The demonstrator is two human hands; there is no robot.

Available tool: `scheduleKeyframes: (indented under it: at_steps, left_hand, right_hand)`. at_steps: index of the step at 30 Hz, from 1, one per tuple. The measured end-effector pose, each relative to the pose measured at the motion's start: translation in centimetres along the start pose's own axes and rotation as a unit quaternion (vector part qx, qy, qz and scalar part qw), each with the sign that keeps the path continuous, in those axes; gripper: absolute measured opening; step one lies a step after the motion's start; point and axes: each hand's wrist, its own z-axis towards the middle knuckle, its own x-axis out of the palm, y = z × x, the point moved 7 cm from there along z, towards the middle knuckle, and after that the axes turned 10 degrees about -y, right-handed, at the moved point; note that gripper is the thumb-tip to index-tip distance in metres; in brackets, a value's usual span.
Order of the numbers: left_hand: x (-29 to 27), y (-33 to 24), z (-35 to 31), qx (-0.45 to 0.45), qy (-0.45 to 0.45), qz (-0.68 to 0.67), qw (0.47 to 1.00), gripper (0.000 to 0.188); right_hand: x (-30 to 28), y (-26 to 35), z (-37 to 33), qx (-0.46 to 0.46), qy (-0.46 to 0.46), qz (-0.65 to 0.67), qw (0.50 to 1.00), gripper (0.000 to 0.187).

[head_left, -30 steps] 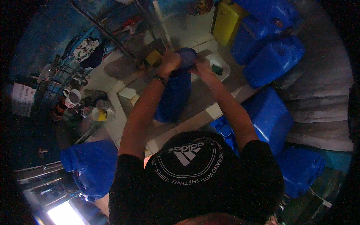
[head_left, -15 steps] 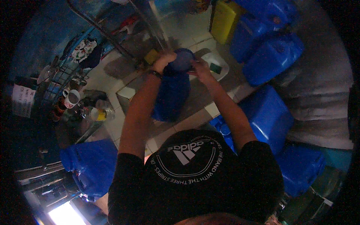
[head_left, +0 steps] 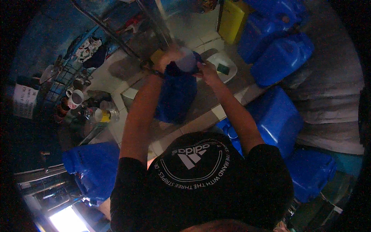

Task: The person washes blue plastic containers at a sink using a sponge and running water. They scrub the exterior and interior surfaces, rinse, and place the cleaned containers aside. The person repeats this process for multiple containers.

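A round dark blue vessel (head_left: pixel 185 62) with a paler inside is between my hands; dim light hides its exact kind. My right hand (head_left: pixel 208 72) grips its right rim, fingers closed around the edge. On its left side, my left hand (head_left: pixel 170 58) is smeared by motion and overlaps the rim, so its fingers cannot be made out. Just below the vessel, on the near side, stands a blue plastic jerrycan (head_left: pixel 176 98). Its top is hidden behind the vessel and my arms.
A white basin (head_left: pixel 228 62) with a dark green sponge (head_left: pixel 222 69) sits to the right. Blue jerrycans (head_left: pixel 282 58) and a yellow container (head_left: pixel 230 23) stand at the far right. White mugs (head_left: pixel 76 97) and a wire rack (head_left: pixel 63 83) are at left.
My left hand has moved inward over the vessel's left side and is now more blurred. The vessel's rim is more covered, while my right hand keeps nearly the same place.
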Motion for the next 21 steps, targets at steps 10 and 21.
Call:
scheduleKeyframes:
  at_steps: [10,21]
  left_hand:
    - [-7.6,-4.4,-3.2,0.178,-0.264,0.131,0.939,0.053]
    - [-8.4,5.0,-15.3,-0.124,-0.223,-0.652,0.714,0.067]
  right_hand:
    - [9.4,3.2,0.0,-0.396,-0.025,-0.386,0.833,0.041]
    - [20.4,5.4,3.4,-0.282,0.160,-0.687,0.651,0.027]
